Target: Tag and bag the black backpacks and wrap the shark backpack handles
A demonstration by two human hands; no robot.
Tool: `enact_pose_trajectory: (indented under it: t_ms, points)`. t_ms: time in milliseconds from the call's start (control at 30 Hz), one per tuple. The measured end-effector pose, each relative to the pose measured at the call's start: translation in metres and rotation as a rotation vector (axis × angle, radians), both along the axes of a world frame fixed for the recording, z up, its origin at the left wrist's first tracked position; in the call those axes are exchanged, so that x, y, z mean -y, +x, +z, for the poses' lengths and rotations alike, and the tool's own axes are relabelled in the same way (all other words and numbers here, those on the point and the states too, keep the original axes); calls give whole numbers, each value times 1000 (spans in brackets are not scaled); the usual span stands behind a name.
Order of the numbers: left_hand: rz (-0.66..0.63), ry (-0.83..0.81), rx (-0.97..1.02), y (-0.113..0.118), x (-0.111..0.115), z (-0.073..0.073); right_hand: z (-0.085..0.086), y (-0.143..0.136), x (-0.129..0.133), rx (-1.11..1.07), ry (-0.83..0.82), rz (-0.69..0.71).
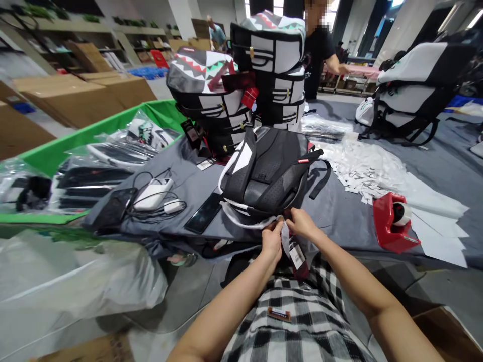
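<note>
A black and white backpack (264, 166) lies on the grey cloth-covered table, its straps facing up. At its near edge, my left hand (272, 240) is closed on a whitish strip (249, 222) that curves along the bag's lower side. Close beside it on the right, my right hand (302, 224) has its fingers pinched at the bag's edge; what they grip is too small to make out. Below my hands hangs a dark red tag with a white label (297, 255).
Stacked backpacks (277, 75) stand behind, more at the right (415, 90). A phone (204, 213), white charger (153, 193) and red tape dispenser (394, 223) lie near the front edge. Bagged packs fill a green-lined bin (33, 218). A person (317, 55) stands across the table.
</note>
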State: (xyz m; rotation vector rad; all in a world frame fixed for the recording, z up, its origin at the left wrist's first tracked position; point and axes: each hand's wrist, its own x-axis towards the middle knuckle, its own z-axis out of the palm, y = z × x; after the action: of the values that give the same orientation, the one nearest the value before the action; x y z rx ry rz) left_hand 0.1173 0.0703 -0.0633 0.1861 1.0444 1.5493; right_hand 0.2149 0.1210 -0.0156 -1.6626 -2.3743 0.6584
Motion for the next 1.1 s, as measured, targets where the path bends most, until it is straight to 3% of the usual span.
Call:
enact_pose_trajectory:
  t_ms: [67, 167, 267, 433, 567, 633, 700, 800, 867, 967, 1033, 1100]
  points:
    - [27, -2, 9, 0, 0, 0, -7, -1, 2, -153, -25, -73]
    - [45, -57, 40, -1, 0, 0, -15, -3, 1, -424, -197, -123]
    - [19, -92, 76, -4, 0, 1, -19, -1, -1, -505, -373, -62]
    - [-65, -92, 108, -7, -2, 4, -24, 3, -10, -767, -893, 30]
    - [-190, -47, 76, -13, 8, 12, -25, 3, -19, -806, -1039, -11]
    - [-291, 5, -30, -28, 29, 20, -22, 12, -20, -785, -1058, -1]
    - [-474, 22, -213, -54, 59, 35, -18, 32, -14, -737, -1071, 17]
    - [-932, 54, -520, -106, 107, 70, -18, 69, 7, -576, -1068, 22]
    - [-1033, 62, -589, -136, 122, 96, -21, 90, 25, -452, -1064, 5]
    - [-800, 125, -600, -158, 98, 124, -17, 109, 43, -339, -1081, 47]
    - [-516, 164, -688, -160, 52, 133, -1, 119, 41, -334, -990, 140]
    - [-214, 155, -843, -156, -9, 136, 22, 132, 32, -260, -740, 198]
